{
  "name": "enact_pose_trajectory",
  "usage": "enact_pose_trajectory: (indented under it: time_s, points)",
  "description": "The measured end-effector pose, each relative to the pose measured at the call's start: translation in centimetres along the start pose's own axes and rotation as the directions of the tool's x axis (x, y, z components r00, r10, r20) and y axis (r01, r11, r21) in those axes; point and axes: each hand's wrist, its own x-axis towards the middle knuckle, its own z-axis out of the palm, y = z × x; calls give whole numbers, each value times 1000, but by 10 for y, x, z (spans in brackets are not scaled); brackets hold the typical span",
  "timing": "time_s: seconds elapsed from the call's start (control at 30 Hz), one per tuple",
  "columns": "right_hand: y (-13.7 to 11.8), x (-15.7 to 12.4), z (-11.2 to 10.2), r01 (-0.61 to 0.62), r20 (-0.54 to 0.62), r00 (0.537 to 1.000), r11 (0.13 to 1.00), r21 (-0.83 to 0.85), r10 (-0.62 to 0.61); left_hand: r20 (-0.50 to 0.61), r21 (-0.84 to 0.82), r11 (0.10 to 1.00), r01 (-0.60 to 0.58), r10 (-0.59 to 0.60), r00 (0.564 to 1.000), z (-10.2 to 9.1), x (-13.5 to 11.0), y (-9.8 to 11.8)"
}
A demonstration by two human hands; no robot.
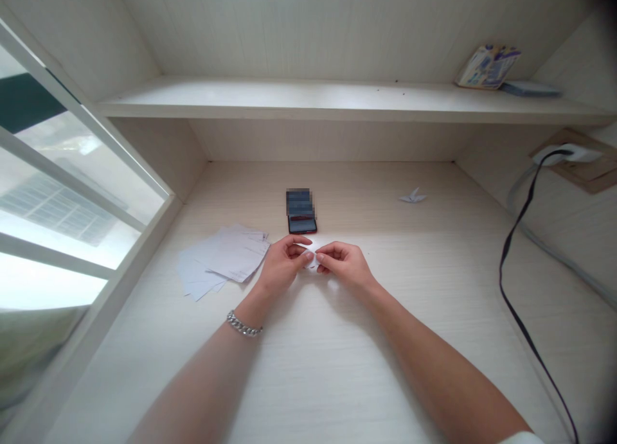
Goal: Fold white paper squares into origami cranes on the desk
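A small piece of white paper (311,261) is pinched between my two hands, just above the pale wooden desk. My left hand (288,259), with a silver chain bracelet (244,324) at its wrist, is closed on the paper's left side. From the right, my right hand (343,263) grips the same paper between thumb and fingers. Fingers cover much of it, so its folded shape is hard to make out. Just beyond the hands lies a phone (301,211) with a lit, partly blurred screen. Loose sheets of white paper (224,257) are spread out left of my left hand.
A folded paper crane (413,196) sits toward the back right of the desk. Along the right side, a black cable (506,257) hangs from a wall socket (583,158). Above the desk, a shelf (289,97) carries a colourful packet (489,66). Window bars (72,180) stand at left.
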Motion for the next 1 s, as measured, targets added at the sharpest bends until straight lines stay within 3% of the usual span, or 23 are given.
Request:
enact_pose_trajectory:
  time_s: [0.33,0.57,0.8,1.0]
  points:
    - [-1,0,0,18,6,1000,1000,-2,-18,-37,94,994,-52,55,998,2,0,-1]
    - [4,4,-3,-43,-3,999,982,185,45,-111,76,995,-61,69,991,-2,3,-3]
    - [5,3,-4,-40,34,999,998,-46,42,-117,85,992,-88,98,988,0,2,-4]
    - [5,2,-1,-11,30,999,997,-75,13,-138,45,995,-94,100,985,3,1,-2]
